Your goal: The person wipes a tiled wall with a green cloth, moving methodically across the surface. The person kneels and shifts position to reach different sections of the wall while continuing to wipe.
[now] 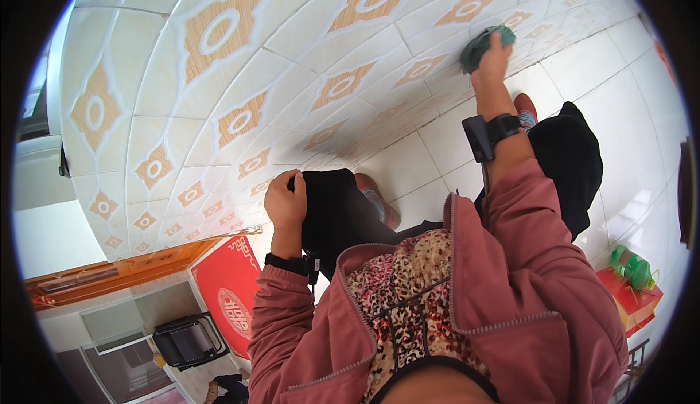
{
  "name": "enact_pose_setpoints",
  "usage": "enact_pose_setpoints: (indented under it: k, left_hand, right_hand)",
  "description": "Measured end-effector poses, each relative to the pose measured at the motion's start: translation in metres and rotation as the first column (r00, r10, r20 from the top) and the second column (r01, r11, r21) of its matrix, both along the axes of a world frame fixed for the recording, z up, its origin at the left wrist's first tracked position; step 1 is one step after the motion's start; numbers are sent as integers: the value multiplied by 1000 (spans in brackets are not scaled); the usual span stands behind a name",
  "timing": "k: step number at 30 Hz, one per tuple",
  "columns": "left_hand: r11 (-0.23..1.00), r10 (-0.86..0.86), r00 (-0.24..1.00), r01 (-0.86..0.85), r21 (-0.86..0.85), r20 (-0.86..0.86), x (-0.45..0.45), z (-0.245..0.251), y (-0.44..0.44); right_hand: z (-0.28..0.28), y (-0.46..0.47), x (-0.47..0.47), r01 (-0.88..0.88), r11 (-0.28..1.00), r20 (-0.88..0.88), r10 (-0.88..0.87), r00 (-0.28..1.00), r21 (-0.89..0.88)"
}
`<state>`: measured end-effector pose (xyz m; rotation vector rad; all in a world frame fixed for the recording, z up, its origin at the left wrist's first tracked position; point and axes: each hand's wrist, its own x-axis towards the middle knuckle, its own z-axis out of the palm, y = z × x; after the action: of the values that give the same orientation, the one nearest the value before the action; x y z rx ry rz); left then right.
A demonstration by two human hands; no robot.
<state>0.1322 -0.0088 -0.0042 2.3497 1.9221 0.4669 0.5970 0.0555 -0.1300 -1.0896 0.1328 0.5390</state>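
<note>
My right hand (494, 60) grips a bunched green cloth (481, 48) and presses it against the patterned wall tiles (344, 84). The arm is stretched out to the right, with a black device strapped round its wrist (488, 133). Bent over my left knee, my left hand (288, 199) rests on the black trouser leg (333, 201) with its fingers curled; no object shows in it. A second black strap (290, 264) circles the left wrist. The wall is pale, with tan diamond motifs and white rings.
Pale floor tiles (415, 169) meet the wall beyond my feet. A green plastic bottle (631, 267) lies on a red box (629, 300) at the right. To the left are a red panel (227, 294), a black folding chair (191, 341) and a wooden door frame (120, 267).
</note>
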Motion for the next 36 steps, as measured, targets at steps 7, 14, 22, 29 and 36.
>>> enact_pose_setpoints:
  k: [7, 14, 22, 29, 36]
  left_hand:
    - [1000, -6, 1000, 5, -27, -17, 10, -1, 4]
    - [999, -27, 998, 26, -28, -60, 28, -3, 5]
    - [998, -56, 997, 57, 32, -47, 22, -3, -2]
    - [1000, -28, 1000, 27, -11, -8, 5, 2, -4]
    - [999, -11, 999, 12, -31, 50, -6, 4, -7]
  right_hand:
    - [-42, 9, -114, -142, 969, 606, 237, 759, -202]
    - [-7, -41, -214, -695, 695, -236, 718, 654, 187]
    - [-24, -14, -191, -457, 800, -548, 600, 583, 389]
    - [-90, 13, -91, -138, 988, -578, 153, 802, 71]
    - [-111, 7, -9, -19, 999, -248, 8, 969, -43]
